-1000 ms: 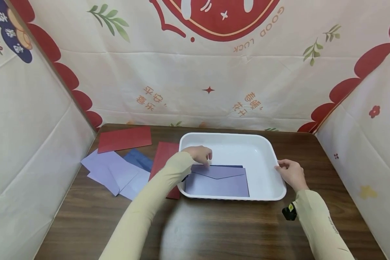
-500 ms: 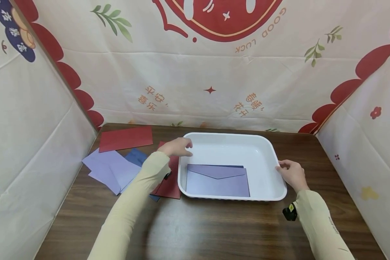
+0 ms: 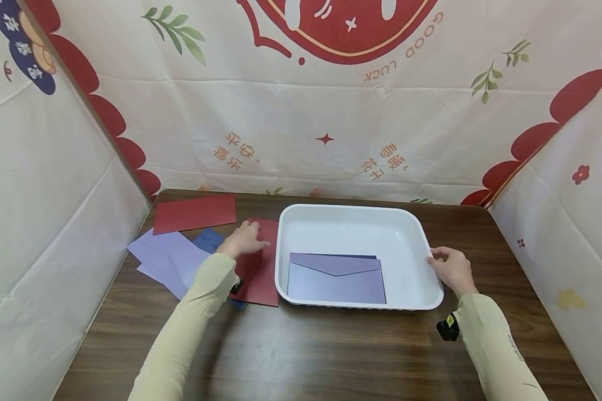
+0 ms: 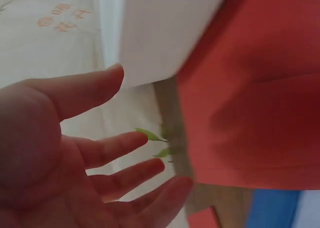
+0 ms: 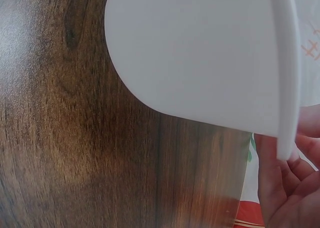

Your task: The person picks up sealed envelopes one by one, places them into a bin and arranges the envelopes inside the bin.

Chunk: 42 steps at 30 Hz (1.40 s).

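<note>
My left hand (image 3: 243, 239) hovers over a red envelope (image 3: 263, 278) that lies left of the white tray. Its fingers are spread and nothing is between them, as the left wrist view shows. My right hand (image 3: 452, 269) pinches the right rim of the white tray (image 3: 411, 301); in the right wrist view the fingers (image 5: 272, 183) curl under that rim. Inside the tray, at its front left, a lavender envelope (image 3: 336, 287) lies flap up, with a dark blue envelope's edge (image 3: 366, 257) showing behind it.
Left of the red envelope, several lavender envelopes (image 3: 165, 256) overlap, with a blue envelope (image 3: 209, 239) partly under them. Another red envelope (image 3: 195, 214) lies at the table's back left. Printed cloth walls (image 3: 301, 111) enclose the table (image 3: 301, 356) at the back and sides.
My left hand has moved left, from above the envelopes in the tray, across the tray's left rim, to over the red envelope. My right hand stays on the tray's rim.
</note>
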Available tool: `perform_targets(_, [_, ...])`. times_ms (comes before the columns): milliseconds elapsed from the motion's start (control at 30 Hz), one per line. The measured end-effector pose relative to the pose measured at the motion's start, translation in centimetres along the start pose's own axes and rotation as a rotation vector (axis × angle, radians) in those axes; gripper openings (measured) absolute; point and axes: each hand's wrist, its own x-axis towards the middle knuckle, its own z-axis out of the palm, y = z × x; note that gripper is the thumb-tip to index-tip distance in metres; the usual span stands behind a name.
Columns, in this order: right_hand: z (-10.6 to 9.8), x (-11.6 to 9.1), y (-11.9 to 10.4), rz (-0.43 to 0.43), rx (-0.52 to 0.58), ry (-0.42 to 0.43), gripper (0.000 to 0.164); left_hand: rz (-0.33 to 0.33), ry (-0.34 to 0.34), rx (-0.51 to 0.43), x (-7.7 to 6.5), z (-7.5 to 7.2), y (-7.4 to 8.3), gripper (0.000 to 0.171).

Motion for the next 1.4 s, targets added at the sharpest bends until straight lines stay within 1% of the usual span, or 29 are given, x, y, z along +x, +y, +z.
perform_targets(133, [0.0,0.1,0.2,0.000,-0.005,0.001,0.037,-0.029,0.029,0.022,-0.5,1.4,-0.8,0.056])
perform_targets(333, [0.0,0.1,0.1,0.002,-0.002,-0.002,0.037,-0.016,0.065,0.070,-1.2,3.4,-1.3,0.053])
perform_targets(400, [0.0,0.1,0.1,0.002,0.001,-0.002,0.037,-0.007,0.070,0.072,-1.3,4.1,-1.4,0.056])
perform_targets(600, [0.1,0.1,0.2,0.009,0.000,-0.002,0.037,-0.004,0.051,0.073,-1.3,5.9,-1.5,0.070])
perform_targets(667, [0.1,0.1,0.2,0.007,0.001,-0.003,0.038,-0.015,0.042,0.075,-1.3,6.3,-1.4,0.075])
perform_targets(800, [0.0,0.2,0.3,-0.002,0.000,0.004,0.038,-0.015,0.038,0.106,-1.3,7.2,-1.0,0.082])
perform_targets(900, [0.0,0.2,0.3,-0.007,-0.003,0.002,0.038,-0.032,0.018,0.106,-1.4,7.9,-0.9,0.087])
perform_targets(1000, [0.0,0.2,0.2,-0.009,-0.002,0.001,0.038,-0.055,0.011,0.077,-1.4,8.4,-0.8,0.090])
perform_targets(1100, [0.0,0.1,0.1,-0.005,0.000,-0.002,0.039,-0.055,0.016,0.050,-1.5,8.5,-0.9,0.093])
perform_targets(1233, [0.0,0.1,0.0,0.004,0.000,-0.004,0.039,-0.030,0.005,0.066,-1.7,8.2,-1.4,0.095])
perform_targets(1300, [0.0,0.1,0.0,0.005,0.000,-0.004,0.039,-0.018,-0.007,0.084,-1.9,8.0,-1.8,0.095])
perform_targets(1400, [-0.1,0.0,-0.1,0.007,-0.001,0.000,0.039,0.009,-0.021,0.085,-2.1,7.5,-2.5,0.094])
